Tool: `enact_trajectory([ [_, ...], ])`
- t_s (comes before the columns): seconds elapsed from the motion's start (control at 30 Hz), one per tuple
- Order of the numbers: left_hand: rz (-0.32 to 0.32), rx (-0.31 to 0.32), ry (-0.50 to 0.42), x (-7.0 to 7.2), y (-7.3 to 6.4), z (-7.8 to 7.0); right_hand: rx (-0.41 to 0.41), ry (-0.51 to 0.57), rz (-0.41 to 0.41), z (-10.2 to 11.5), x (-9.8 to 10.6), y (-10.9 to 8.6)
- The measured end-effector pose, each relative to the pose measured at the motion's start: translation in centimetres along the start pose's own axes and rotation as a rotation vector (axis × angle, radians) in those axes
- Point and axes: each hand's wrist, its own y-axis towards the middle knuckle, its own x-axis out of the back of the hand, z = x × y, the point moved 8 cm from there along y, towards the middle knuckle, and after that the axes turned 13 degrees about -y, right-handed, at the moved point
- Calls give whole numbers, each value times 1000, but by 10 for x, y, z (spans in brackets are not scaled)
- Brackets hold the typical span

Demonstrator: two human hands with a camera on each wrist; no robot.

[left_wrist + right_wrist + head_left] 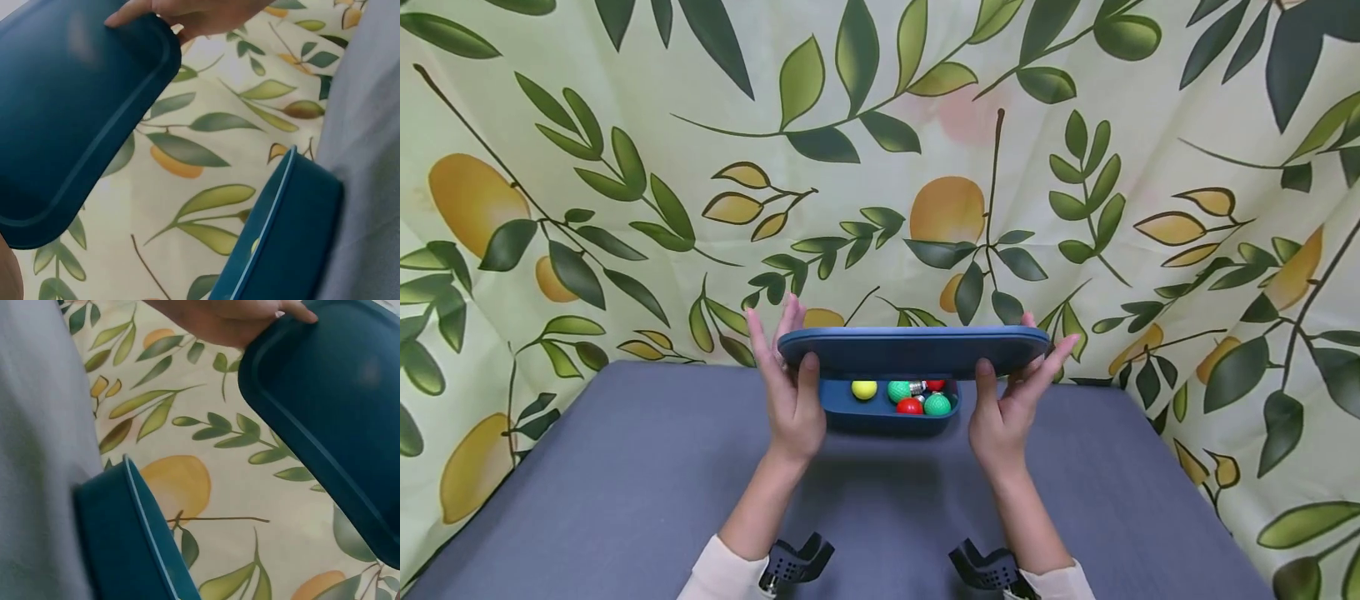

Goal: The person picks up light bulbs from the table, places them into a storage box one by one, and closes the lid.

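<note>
Both hands hold a dark blue lid (913, 354) up in the air, its flat side tilted towards the head camera. My left hand (793, 408) grips the lid's left end, thumb on the near face and fingers behind. At the other end my right hand (1003, 421) grips it in the same way. Below and beyond the lid, a blue box (887, 423) sits on the table, partly hidden by it. Inside the box lie a yellow ball (864, 390), green balls (937, 405), red balls (910, 406) and a small silvery piece (917, 387).
A grey-blue cloth covers the table (647, 467). Behind it and at the sides hangs a pale curtain (865, 183) printed with leaves and orange fruit. Each wrist carries a black camera mount (797, 560).
</note>
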Motion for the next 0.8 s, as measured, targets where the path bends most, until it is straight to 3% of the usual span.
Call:
enact_trajectory([
  [0.1,-20,-3,-2,-1,-1,-3,34,5,-4,3,5,4],
  [0.2,-33,-33,57,1,-2,-7,73,-12,-6,6,11,8],
  [0.37,-21,-186,225,1,-3,-16,156,-100,-9,10,18,11],
  [0.47,18,-223,252,0,0,-17,191,-182,-4,12,19,12],
  [0.63,71,-174,320,1,0,-13,136,-278,64,2,14,13],
  [0.8,132,-19,436,4,-3,4,39,-324,136,-13,6,8],
])
